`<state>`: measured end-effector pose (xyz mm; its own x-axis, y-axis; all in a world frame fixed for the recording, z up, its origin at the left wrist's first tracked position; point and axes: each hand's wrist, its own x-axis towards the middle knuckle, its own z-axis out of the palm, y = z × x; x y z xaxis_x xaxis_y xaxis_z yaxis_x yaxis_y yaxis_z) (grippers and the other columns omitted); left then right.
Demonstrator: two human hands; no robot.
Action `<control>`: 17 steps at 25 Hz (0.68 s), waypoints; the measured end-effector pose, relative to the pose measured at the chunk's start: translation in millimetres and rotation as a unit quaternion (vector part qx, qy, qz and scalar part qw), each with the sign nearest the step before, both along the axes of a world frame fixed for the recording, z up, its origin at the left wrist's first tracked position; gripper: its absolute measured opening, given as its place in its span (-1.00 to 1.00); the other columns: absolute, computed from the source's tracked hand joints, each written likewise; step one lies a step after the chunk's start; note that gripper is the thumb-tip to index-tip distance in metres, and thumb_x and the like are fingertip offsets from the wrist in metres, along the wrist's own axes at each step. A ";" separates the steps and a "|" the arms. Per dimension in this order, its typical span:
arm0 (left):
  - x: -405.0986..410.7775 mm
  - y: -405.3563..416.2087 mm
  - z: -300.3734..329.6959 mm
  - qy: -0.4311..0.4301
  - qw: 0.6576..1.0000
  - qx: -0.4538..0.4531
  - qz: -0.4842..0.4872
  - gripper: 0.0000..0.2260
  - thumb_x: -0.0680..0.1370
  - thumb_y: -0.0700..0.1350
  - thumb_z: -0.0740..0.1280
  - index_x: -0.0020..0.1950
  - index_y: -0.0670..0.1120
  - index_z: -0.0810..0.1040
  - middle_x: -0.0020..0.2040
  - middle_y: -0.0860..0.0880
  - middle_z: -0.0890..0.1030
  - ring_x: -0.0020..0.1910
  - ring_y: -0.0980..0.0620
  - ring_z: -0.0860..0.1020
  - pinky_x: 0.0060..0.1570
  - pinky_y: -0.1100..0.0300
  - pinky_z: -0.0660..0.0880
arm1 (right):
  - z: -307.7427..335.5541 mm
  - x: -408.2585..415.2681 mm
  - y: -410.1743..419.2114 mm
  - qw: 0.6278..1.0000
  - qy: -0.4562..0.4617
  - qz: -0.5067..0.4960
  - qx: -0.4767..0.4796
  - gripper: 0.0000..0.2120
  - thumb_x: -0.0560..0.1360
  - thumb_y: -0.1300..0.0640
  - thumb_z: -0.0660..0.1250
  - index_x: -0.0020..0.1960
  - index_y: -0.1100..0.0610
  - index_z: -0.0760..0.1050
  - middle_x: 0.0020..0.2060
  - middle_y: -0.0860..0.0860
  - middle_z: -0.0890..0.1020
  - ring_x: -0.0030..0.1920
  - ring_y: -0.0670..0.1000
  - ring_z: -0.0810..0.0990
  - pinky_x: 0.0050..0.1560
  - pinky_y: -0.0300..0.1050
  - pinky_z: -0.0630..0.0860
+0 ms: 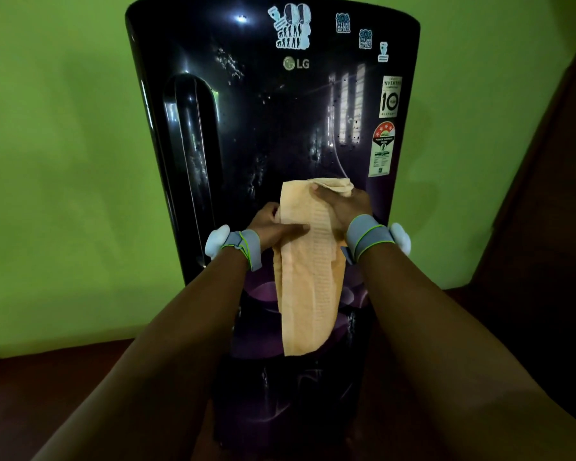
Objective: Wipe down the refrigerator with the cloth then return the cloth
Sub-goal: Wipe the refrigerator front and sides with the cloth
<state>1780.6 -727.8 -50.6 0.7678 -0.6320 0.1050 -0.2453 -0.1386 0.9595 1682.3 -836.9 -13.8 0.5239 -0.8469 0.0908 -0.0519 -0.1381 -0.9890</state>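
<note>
Two hands hold our peach cloth (308,261) up in front of the closed black LG refrigerator (273,128). Our right hand (345,204) grasps the bunched top edge, its fingers (320,191) curled over the fold. Our left hand (273,227) pinches the cloth lower down, thumb laid across its front, the other fingers hidden behind. Below both sets of fingers the cloth hangs loose against the purple floral print on the door. Above the fingers the door carries smudges and stickers (293,26); left of them runs the recessed door handle (190,161). Grey wristbands (366,236) wrap both wrists. Green wall (64,161) stands behind.
</note>
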 end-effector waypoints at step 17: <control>4.5 -9.6 4.2 0.032 0.992 -0.117 0.039 -0.59 0.50 -0.15 0.39 0.32 -0.10 0.41 0.19 -0.24 0.52 0.08 -0.11 0.53 0.12 0.04 0.50 | -7.5 0.9 -9.1 0.867 0.263 0.215 -0.364 -0.62 0.35 0.05 0.45 0.15 0.04 0.54 0.04 0.05 0.62 0.08 0.07 0.56 0.01 -0.17 0.46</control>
